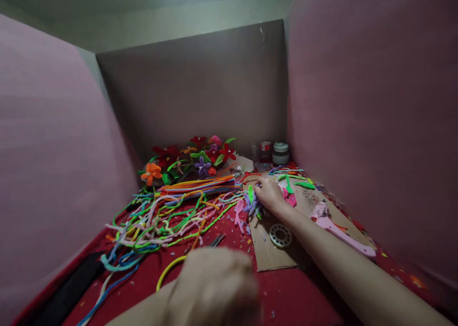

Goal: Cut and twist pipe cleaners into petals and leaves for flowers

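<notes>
Right hand [270, 192], just right of centre in the frame, bends down onto a heap of purple fuzzy pieces [251, 206] at the upper left of the cardboard [268, 257]; whether it pinches one, I cannot tell. Left hand [220, 288], blurred at lower centre, looks curled above the red tabletop [296, 300]; any contents are hidden. Picking through the heap seems the present step; the next move likely calls for a fingertip pinch on a single piece.
</notes>
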A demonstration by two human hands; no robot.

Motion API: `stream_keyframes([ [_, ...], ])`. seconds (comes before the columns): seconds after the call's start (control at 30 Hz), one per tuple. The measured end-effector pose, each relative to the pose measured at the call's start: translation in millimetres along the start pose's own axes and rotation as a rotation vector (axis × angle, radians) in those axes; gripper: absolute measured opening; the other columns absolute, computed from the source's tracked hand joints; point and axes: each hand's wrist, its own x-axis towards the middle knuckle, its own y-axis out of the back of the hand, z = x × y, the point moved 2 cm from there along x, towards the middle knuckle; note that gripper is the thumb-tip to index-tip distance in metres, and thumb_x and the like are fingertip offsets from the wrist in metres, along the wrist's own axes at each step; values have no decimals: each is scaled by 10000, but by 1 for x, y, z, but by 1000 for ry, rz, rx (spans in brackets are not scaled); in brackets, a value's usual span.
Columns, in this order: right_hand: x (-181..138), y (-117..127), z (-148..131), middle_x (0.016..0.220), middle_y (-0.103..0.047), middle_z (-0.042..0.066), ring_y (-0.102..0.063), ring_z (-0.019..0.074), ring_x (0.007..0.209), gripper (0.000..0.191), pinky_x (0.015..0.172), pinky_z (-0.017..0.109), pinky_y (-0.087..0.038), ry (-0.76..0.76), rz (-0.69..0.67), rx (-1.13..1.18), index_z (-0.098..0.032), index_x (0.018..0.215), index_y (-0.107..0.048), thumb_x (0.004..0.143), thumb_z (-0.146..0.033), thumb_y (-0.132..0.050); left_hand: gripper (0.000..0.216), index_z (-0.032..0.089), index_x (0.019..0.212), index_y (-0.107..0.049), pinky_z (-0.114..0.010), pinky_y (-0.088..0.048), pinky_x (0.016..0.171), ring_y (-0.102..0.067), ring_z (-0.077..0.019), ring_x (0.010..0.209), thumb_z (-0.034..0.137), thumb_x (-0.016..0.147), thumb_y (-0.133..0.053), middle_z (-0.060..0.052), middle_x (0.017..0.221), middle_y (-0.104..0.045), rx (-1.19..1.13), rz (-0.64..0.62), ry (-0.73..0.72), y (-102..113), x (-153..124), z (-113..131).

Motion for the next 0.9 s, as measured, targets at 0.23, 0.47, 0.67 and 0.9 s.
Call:
stream_keyframes([
  [0.23,-17,-1,-1,772,-702,47,-623,162,728,215,684,241,-436,139,17,283,-166,778,-702,742,-244,-505,202,165,926,-504,-213,-378,442,-461,-68,454,272,757,-526,-5,805,-572,-169,-74,501,-32,82,-86],
  [0.47,-20,-3,5,748,-687,67,-607,161,688,251,645,249,-451,160,33,525,-118,773,-685,720,-298,-519,301,153,819,-600,-215,-338,518,-459,-114,567,350,601,-667,19,651,-535,-144,-101,523,-49,96,-108],
  [0.67,-22,-4,6,704,-667,64,-585,159,641,256,573,251,-443,153,-9,640,-116,762,-661,706,-328,-529,221,154,485,-506,-210,-266,472,-359,-83,462,259,675,-547,45,458,-411,-197,-111,521,-60,104,-110],
  [0.9,-23,-12,6,649,-642,6,-575,124,584,190,544,220,-452,154,-151,678,-133,769,-640,609,-200,-564,270,146,542,-486,-187,-222,336,-322,-43,295,351,711,-530,45,404,-454,-445,-155,672,-60,103,-112],
])
